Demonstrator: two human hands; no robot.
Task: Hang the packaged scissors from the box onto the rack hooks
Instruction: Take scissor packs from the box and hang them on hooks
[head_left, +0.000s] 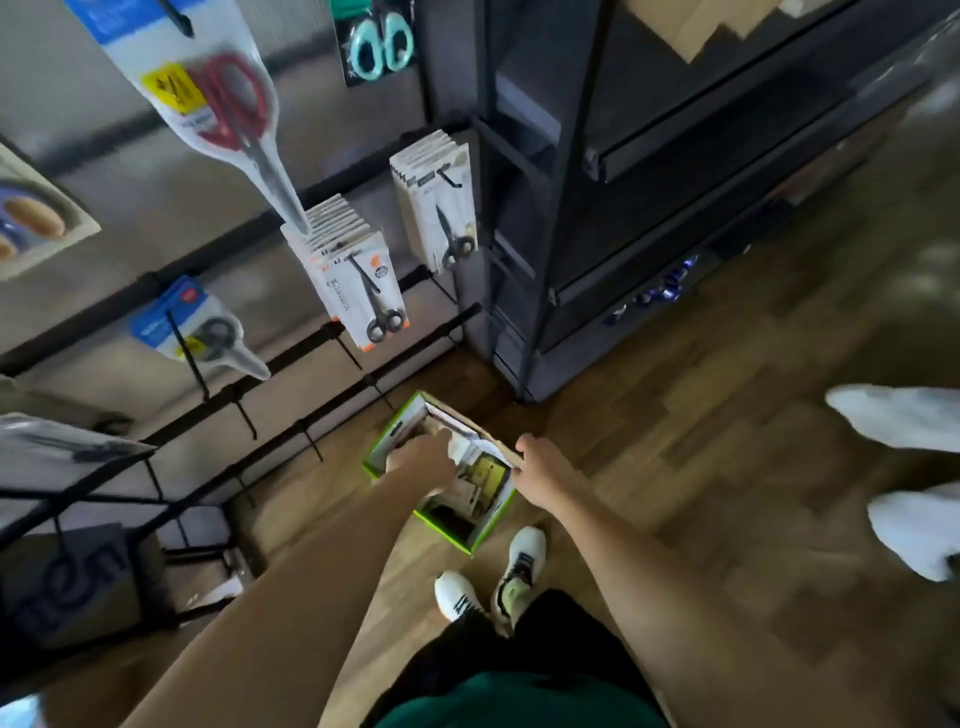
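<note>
Here, on the left, packaged scissors hang on the rack hooks (189, 358): a red-handled pair (228, 104) with a yellow label, its writing too blurred to read, and two full rows of black scissors (363, 291). Below, the green-edged box (441, 525) stands open on the wooden floor (701, 493). The left hand (421, 460) reaches into the box; its fingers are hidden among the packages, so their grasp cannot be told. The right hand (540, 470) rests on the box's right rim, fingers curled over the cardboard flap.
</note>
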